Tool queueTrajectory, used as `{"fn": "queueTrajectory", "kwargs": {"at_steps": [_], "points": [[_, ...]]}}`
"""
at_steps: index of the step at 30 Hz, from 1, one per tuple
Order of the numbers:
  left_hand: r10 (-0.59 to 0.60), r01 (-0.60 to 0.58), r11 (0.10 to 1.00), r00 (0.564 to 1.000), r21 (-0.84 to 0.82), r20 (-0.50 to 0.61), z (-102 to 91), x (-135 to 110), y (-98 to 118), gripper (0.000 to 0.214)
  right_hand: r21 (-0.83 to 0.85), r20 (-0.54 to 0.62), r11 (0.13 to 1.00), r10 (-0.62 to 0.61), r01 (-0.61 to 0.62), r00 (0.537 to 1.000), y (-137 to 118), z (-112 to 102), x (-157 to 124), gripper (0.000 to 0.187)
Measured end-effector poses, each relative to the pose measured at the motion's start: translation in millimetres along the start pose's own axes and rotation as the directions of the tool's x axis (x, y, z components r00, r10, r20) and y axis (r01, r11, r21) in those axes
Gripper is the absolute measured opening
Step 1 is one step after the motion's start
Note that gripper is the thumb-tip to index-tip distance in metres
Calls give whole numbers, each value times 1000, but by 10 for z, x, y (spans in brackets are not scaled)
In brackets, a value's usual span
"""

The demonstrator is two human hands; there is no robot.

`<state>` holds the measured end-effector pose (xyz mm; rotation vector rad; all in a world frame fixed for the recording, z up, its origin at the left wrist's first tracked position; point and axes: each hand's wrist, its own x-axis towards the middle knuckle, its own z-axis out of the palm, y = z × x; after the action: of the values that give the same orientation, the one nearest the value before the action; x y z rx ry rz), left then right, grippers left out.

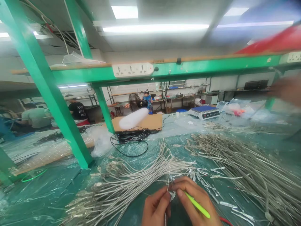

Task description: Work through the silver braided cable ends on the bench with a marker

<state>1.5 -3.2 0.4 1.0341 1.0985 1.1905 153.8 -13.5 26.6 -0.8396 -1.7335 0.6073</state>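
Note:
My left hand (pixel 156 205) pinches a thin silvery cable (pixel 168 181) that stands nearly upright between its thumb and fingers. Close against it, my right hand (pixel 195 199) is closed around a slim yellow-green pen-like tool (pixel 197 205); the tool's tip is hidden by the fingers. A crumpled strip of silver foil (pixel 172 196) shows between the two hands. Just beyond them lies a fanned bundle of silvery braided cables (pixel 138 179), with their connector ends toward the lower left. Scraps of foil (pixel 211 188) are scattered to the right of my right hand.
A larger heap of cables (pixel 249 169) covers the right side. Behind are a coiled black cord (pixel 131 136), a white roll (pixel 134 118) on cardboard, and a scale (pixel 204 112). A green post (pixel 58 110) rises at left. Several people sit farther off; a blurred hand (pixel 285 91) appears at right.

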Motion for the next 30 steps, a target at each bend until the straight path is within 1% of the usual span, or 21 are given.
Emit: {"fn": "queueTrajectory", "kwargs": {"at_steps": [3,7,12,17,23,30], "points": [[13,-13,1000,1000,13,15,8,-22,29,37,-20,-5,1000,19,-19,1000,34,13,10,21],[5,-5,1000,1000,27,15,25,-30,58,44,-36,-61,999,35,-38,998,85,20,21,24],[3,-2,1000,1000,7,-16,27,15,-11,49,-52,-72,999,12,-16,997,83,19,15,21],[-26,26,999,1000,23,-15,15,60,-60,49,-83,-129,996,31,-42,991,61,28,-16,15],[3,-3,1000,1000,24,-14,16,63,-53,48,-83,-76,997,2,-9,997,74,15,-11,15],[11,-11,1000,1000,22,-4,18,39,-9,46,-109,-102,994,-22,10,995,71,8,-32,14]]}}
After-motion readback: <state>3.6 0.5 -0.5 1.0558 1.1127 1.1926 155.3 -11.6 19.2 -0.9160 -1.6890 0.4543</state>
